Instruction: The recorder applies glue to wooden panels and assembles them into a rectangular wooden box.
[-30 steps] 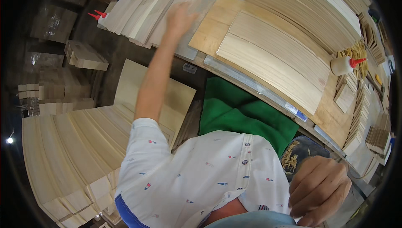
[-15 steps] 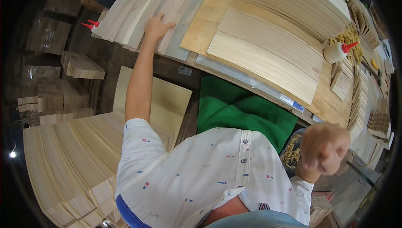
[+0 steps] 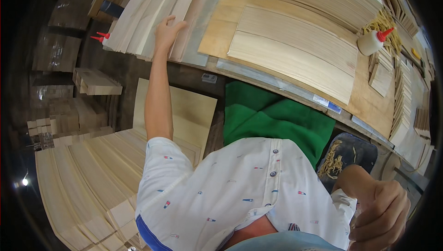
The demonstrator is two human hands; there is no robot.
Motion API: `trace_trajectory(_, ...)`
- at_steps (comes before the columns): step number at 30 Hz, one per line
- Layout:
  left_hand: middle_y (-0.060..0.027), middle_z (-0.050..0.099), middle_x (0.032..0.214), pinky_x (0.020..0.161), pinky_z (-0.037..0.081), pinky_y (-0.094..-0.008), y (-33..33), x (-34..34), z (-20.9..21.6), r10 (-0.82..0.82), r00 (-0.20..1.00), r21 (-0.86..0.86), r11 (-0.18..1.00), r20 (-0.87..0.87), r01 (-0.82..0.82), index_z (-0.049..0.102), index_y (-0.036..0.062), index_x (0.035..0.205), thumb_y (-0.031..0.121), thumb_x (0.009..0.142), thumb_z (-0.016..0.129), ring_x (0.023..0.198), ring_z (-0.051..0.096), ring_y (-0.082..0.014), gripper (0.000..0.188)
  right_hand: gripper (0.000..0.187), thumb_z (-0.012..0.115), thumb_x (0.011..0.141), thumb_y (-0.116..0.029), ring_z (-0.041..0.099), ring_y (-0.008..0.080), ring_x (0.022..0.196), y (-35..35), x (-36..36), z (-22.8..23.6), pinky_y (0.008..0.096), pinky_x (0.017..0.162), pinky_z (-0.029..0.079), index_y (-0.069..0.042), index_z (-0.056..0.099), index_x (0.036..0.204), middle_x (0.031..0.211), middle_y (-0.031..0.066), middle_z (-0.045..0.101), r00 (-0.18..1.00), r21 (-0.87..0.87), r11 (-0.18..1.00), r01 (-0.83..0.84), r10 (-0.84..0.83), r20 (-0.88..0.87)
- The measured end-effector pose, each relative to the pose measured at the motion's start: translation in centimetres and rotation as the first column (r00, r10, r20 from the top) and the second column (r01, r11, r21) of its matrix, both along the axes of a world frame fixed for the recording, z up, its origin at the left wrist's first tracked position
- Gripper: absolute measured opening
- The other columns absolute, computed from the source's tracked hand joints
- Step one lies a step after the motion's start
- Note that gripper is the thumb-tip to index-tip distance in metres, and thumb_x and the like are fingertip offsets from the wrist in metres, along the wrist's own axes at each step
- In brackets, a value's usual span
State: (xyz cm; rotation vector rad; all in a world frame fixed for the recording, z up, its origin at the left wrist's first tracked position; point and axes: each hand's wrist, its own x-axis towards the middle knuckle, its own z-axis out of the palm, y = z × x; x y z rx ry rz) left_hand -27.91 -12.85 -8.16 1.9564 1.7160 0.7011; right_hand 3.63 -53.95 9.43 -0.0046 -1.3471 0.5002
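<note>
Left hand: the left hand (image 3: 167, 33) is stretched far out over the desk (image 3: 364, 99), fingers spread and lying flat on the near ends of the pale wood strips (image 3: 152, 13); it is laid on them, not closed round any one strip.
Change, left: a second ago this hand was further right and higher, above the strips next to the tan board; half a second ago it had slid left, and now it sits lower, on the strip ends near the desk's front edge.
Right hand: the right hand (image 3: 380, 212) is drawn in close to the body at the lower right, fingers curled together; whether it holds anything cannot be told.
Change, right: it was blurred in motion half a second ago and is now sharp, in roughly the same corner.
Strips: they lie side by side at the left of the desk, running away from the person, just left of the broad veneer sheets (image 3: 295, 50).
Reading: judged from the hand settling on the ends, the person appears to be picking out or lining up a strip, with none lifted yet.
Nearby: a white glue bottle with a red tip (image 3: 373, 41) stands well to the right; a green cloth (image 3: 272, 117) hangs below the desk edge; more stacked veneer (image 3: 78, 177) lies at the lower left.
</note>
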Motion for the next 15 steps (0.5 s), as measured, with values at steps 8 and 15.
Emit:
trace_trajectory(8,-0.0141,0.058,0.133,0.105,0.04,-0.036,-6.3,1.5,3.5,-0.39,0.841,-0.204,0.85,0.375,0.485,0.057,0.0007,0.132,0.024,0.084,0.072,0.124,0.053,-0.024,0.056,0.011,0.06,0.092,-0.014,0.049,0.0093,0.046,-0.8,1.8,-2.3,0.0217,0.042,0.034,-0.005,0.065,0.087,0.061,-0.0031,0.055,0.995,0.061,0.995,0.081,-0.078,-0.054)
trace_trajectory(15,-0.0138,0.058,0.131,0.101,0.042,-0.0331,-9.2,-2.9,3.7,-0.167,0.924,-0.26,0.929,0.344,0.265,0.051,-0.0026,0.136,0.021,0.087,0.063,0.118,0.056,-0.0213,0.056,0.023,0.049,0.099,-0.004,0.05,0.0121,0.055,-2.7,6.4,-8.0,0.0232,0.049,0.039,0.008,0.058,0.117,0.073,0.0076,0.057,0.742,-0.635,0.466,0.616,-0.614,0.269)
